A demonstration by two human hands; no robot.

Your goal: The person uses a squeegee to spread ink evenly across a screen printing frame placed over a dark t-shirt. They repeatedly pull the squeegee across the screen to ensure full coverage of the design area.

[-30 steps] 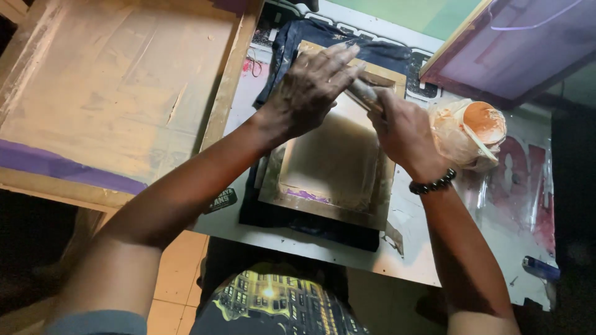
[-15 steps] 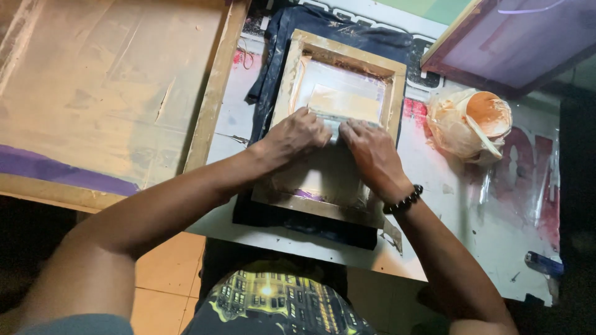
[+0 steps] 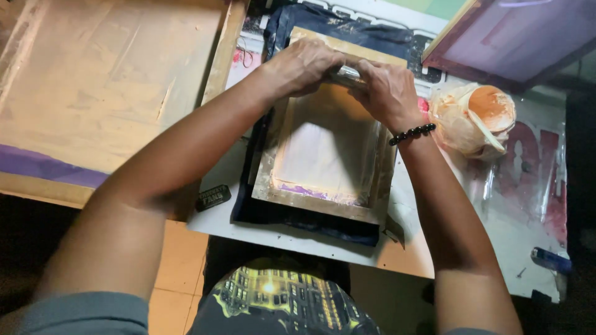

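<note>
While both hands, left hand (image 3: pixel 307 65) and right hand (image 3: pixel 388 93), are clamping fingers around the squeegee (image 3: pixel 345 75) at the small wooden-framed screen's (image 3: pixel 323 201) far edge, steady, level pressure is probably mattering most.

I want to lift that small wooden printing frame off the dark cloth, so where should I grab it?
Probably by the long side rails of the small wooden frame, one hand from each side. The rails are bare wood; the mesh centre is inked, and both hands crowd the far end.
</note>
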